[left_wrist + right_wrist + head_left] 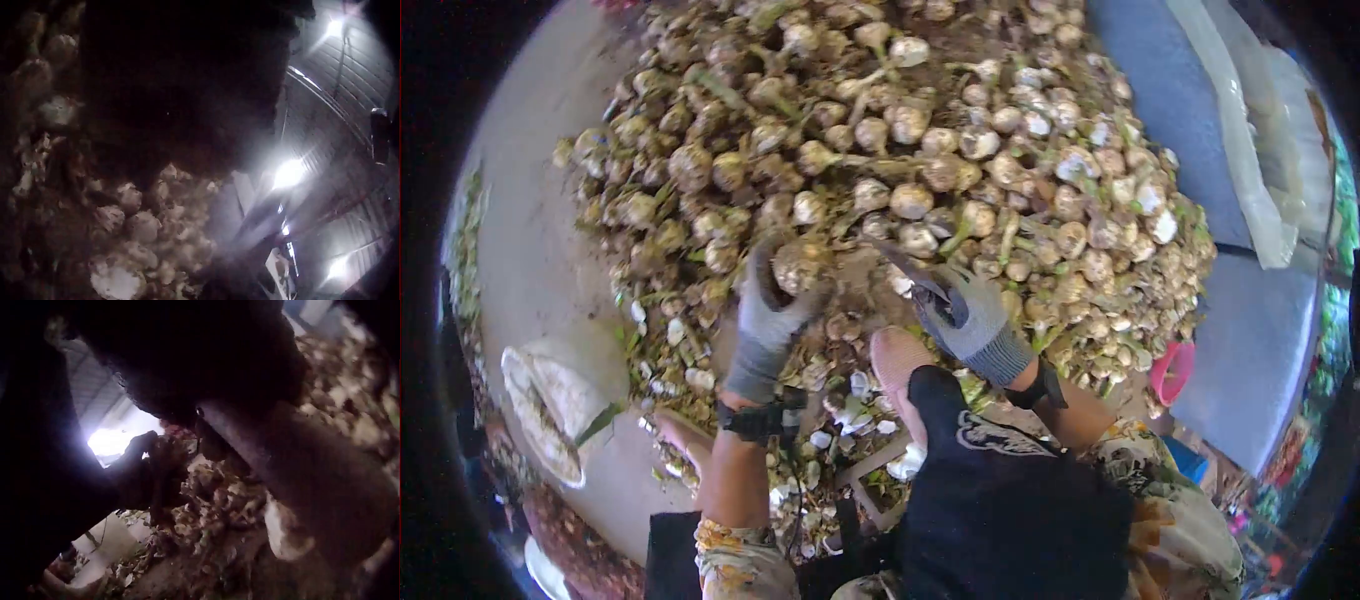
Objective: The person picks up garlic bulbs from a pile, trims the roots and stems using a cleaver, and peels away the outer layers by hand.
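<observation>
In the head view my left hand [768, 315], in a grey glove, grips a round, soil-stained garlic-like bulb [802, 265] between thumb and fingers. My right hand [972, 318], gloved alike, holds a dark, narrow-bladed cutting tool [908, 262], its tip pointing up and left towards the bulb. A short gap lies between the tip and the bulb. Around both hands spreads a large heap of similar bulbs [910, 200], many with dry stems. Both wrist views are dark; bulbs [144, 225] show at the lower left of the left one.
Pale peelings and trimmings [855, 400] litter the ground by my feet [900, 365]. A white sack [550, 400] lies at left on the concrete floor [530, 250]. Grey-blue sheeting [1250, 340] and a pink container [1172, 373] border the heap at right.
</observation>
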A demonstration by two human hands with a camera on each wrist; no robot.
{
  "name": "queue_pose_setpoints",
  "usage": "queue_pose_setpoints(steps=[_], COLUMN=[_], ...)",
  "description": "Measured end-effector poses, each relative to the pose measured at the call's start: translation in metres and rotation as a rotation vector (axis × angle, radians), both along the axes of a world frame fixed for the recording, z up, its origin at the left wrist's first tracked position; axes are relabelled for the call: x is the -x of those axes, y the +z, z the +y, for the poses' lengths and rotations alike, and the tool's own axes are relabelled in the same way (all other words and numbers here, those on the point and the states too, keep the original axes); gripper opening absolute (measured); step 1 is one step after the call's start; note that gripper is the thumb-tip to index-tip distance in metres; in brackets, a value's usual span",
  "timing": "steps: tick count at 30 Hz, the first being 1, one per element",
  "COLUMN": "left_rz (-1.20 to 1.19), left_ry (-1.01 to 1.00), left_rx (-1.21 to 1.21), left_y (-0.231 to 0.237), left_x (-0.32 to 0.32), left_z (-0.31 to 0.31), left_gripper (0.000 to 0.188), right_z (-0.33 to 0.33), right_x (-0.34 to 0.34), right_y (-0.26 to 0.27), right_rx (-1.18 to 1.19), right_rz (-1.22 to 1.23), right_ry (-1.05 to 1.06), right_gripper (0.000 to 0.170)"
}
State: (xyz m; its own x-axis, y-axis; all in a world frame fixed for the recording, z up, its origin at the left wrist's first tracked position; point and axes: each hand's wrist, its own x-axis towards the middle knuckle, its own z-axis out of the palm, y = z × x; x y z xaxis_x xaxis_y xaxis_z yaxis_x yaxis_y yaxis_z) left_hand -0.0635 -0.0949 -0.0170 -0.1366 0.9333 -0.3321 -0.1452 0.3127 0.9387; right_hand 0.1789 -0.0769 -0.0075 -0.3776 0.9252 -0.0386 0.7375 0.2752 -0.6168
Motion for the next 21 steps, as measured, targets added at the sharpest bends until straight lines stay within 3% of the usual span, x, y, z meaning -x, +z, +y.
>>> queue_pose_setpoints(steps=[1,2,3,5,7,10,11,14,17,19,21], left_rz=[-0.074,0.06,-0.359,-0.541,-0.06,-0.182,-0.229,-0.014,-0.02,-0.139,-0.207], left_ry=[0.012,-0.018,-0.012,-0.035,-0.089,-0.013,0.132,0.0,0.051,0.06,0.045], left_rx=[-0.011,-0.136,-0.129,-0.112,-0.081,-0.07,-0.021,0.019,0.2,0.129,0.076], left_y=[0.002,-0.013,-0.013,-0.005,0.012,0.023,0.027,0.03,0.04,0.04,0.052], left_x=[-0.003,-0.001,0.003,0.006,0.004,0.001,-0.006,-0.001,-0.008,-0.01,-0.021], left_z=[-0.008,-0.014,-0.023,-0.033,-0.038,-0.043,-0.044,-0.045,-0.046,-0.051,-0.063], left_gripper=[0.07,0.07,0.072,0.074,0.076,0.083,0.085,0.083,0.075,0.071,0.065], right_z=[0.008,0.012,0.012,0.01,0.008,0.005,0.004,0.002,-0.001,-0.001,0.012], right_x=[0.011,0.021,0.028,0.038,0.043,0.045,0.045,0.046,0.043,0.036,0.023], right_y=[0.007,0.015,0.023,0.029,0.035,0.043,0.044,0.043,0.031,0.012,-0.034], right_rx=[-0.072,-0.142,-0.215,-0.329,-0.329,-0.305,-0.3,-0.248,-0.154,-0.154,0.055], right_rz=[0.031,0.06,-0.01,0.001,-0.027,-0.098,-0.089,-0.111,-0.166,-0.142,-0.313], right_ry=[0.098,0.187,0.275,0.35,0.412,0.458,0.466,0.462,0.435,0.439,0.239], right_gripper=[0.033,0.034,0.039,0.041,0.045,0.046,0.047,0.049,0.05,0.048,0.046])
